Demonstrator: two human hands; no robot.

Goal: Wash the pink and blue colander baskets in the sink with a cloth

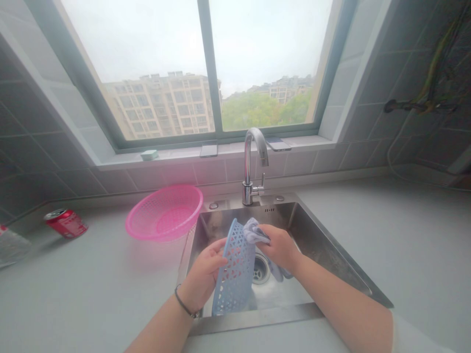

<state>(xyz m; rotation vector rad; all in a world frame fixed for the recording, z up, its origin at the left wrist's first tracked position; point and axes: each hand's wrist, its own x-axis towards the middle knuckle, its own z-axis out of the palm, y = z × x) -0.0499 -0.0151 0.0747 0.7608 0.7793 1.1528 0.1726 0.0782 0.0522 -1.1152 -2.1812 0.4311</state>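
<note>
A light blue plastic basket (235,274) with a pattern of holes is tipped on its side over the sink (283,294). My left hand (206,269) grips its rim on the left, thumb on one face and the other fingers partly hidden behind. In my right hand (281,245) is a bunched pale lavender cloth (253,230), pressed at the basket's upper right edge. Part of the cloth hangs below that hand, above the drain (260,269).
Behind the sink stands a chrome faucet (247,166). A pink basket (165,213) sits left of the sink, with a red can (66,223) and a clear plastic item (12,247) farther left. Two flat dark objects and a pale green block (149,155) lie on the windowsill.
</note>
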